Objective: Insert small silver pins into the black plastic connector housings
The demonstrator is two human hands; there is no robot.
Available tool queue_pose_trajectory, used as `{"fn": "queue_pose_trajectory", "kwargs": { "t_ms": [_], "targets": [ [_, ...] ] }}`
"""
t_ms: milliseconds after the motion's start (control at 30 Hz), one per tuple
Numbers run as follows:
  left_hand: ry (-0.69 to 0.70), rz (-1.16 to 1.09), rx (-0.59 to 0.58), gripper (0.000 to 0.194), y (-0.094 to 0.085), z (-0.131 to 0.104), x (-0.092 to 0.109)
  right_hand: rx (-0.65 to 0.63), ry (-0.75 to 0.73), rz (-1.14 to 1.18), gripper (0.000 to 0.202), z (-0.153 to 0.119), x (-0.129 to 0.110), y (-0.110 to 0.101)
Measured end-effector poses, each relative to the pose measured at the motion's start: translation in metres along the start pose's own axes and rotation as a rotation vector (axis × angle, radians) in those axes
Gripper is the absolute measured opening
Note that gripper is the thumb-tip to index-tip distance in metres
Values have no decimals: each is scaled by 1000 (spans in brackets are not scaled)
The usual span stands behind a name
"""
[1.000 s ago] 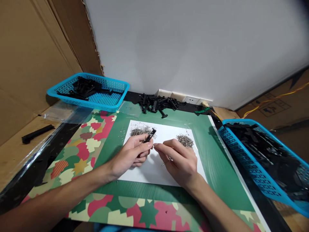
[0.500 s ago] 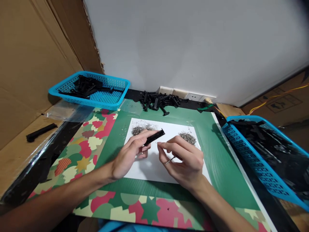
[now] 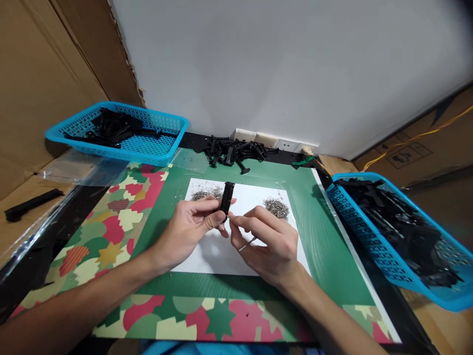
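My left hand point(image 3: 192, 224), closed, grips a long narrow black plastic part point(image 3: 227, 197), held nearly upright over a white sheet of paper point(image 3: 218, 256). My right hand point(image 3: 268, 241) is closed beside it, thumb and forefinger pinched at the part's lower end. Anything tiny between those fingertips is too small to name. A thin metal rod point(image 3: 247, 243) lies across the same hand, tucked under the curled fingers. Behind my hands, two heaps of small metal pieces rest on the paper: a left heap point(image 3: 205, 192), partly hidden, and a right heap point(image 3: 276, 208).
Black plastic parts form a pile point(image 3: 236, 152) at the wall, near power sockets point(image 3: 288, 145). Blue baskets hold more black parts, one at the left point(image 3: 155, 159) and one at the right point(image 3: 384, 256). A single black piece point(image 3: 34, 204) lies far left. A green patterned mat point(image 3: 177, 283) covers the table.
The black part has turned from slanting to nearly upright. My right fingertips have come from just beside it to its lower end. The whole view has shifted slightly.
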State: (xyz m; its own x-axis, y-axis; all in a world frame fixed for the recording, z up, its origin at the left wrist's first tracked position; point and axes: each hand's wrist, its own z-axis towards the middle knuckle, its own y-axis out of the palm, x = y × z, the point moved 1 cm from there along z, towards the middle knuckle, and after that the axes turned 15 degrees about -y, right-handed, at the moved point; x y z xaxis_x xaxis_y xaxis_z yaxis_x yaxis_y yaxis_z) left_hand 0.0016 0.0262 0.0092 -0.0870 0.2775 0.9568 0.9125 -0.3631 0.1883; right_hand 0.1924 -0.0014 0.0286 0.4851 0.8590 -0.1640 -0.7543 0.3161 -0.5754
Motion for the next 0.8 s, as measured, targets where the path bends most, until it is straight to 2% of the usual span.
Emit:
{"fn": "queue_pose_trajectory", "kwargs": {
  "t_ms": [233,567,667,800],
  "targets": [
    [46,-73,-74,39,0,4,-1,7,-1,95,17,3,2,-3],
    [53,-58,-130,28,-7,5,-2,-7,75,340,19,5,3,-11],
    [45,-63,-136,25,-6,7,0,-28,77,344,20,2,5,-11],
    [17,-82,-131,22,-5,8,0,-110,-10,240,24,-2,8,-10]
  ]
}}
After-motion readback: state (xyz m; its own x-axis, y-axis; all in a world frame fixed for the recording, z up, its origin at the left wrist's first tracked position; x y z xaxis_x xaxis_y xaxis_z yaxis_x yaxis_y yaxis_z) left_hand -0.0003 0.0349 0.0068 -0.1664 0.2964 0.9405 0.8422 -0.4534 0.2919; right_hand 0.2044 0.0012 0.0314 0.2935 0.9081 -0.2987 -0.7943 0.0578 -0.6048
